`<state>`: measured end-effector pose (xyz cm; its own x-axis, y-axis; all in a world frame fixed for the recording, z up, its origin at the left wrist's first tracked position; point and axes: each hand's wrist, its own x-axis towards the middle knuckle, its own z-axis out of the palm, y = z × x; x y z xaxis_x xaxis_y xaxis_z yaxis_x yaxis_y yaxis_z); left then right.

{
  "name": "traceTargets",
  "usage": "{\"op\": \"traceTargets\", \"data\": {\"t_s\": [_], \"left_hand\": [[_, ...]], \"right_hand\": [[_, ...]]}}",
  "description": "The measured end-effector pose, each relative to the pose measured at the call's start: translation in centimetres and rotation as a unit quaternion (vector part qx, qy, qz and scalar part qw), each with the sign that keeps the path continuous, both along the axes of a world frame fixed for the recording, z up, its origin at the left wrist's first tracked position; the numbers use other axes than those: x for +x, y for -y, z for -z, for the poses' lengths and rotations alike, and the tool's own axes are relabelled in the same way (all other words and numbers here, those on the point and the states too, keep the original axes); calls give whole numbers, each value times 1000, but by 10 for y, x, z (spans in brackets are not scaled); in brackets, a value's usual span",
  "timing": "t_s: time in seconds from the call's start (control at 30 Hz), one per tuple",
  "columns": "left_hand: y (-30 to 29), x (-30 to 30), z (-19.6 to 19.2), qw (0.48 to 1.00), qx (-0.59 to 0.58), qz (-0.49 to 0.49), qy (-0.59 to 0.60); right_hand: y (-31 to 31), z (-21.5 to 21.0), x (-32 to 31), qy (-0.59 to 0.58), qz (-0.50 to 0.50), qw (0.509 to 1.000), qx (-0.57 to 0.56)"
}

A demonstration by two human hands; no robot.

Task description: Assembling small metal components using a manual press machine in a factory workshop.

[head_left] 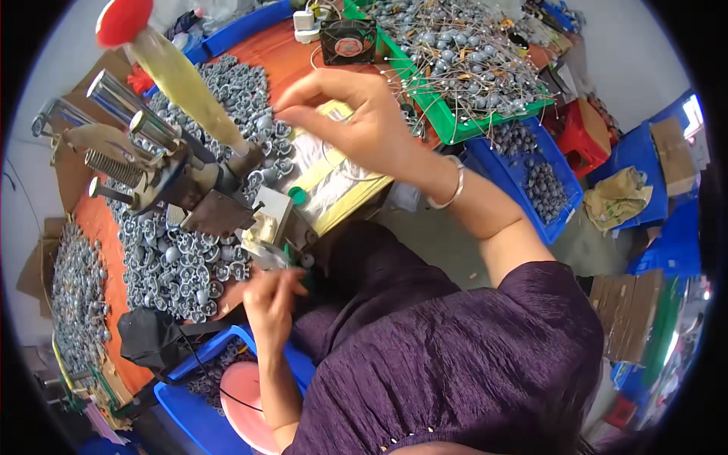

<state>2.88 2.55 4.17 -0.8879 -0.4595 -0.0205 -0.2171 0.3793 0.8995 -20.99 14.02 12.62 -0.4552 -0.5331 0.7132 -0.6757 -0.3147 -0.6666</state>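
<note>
My right hand [360, 121] is raised over the table's right part, thumb and index finger curled so that the tips come together beside a heap of small grey plastic parts [235, 83]. Whatever those fingertips hold is too small to tell. Lower down, my left hand [269, 307] is closed near the front of a metal hand press [189, 182], next to a shiny fitting [265, 254]; what it grips is hidden. The press has a long yellowish lever [182, 83] with a red knob. More grey parts [171, 265] lie around its base.
A green tray [447, 125] holds grey balls on thin stems. Under it is a blue bin [561, 227] of grey pieces. A small black fan [349, 42] stands at the table's back. Below my left forearm are a blue bin [178, 409] and a pink bowl [246, 402].
</note>
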Motion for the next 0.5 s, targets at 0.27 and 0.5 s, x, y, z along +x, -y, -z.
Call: {"op": "traceTargets", "data": {"t_s": [0.27,0.5], "left_hand": [[178,99,-28,903,200,-260,-279],[260,168,-42,765,-110,-542,-331]], "right_hand": [[-115,22,-171,-13,323,934,153],[-152,42,-276,-119,508,804,286]]}}
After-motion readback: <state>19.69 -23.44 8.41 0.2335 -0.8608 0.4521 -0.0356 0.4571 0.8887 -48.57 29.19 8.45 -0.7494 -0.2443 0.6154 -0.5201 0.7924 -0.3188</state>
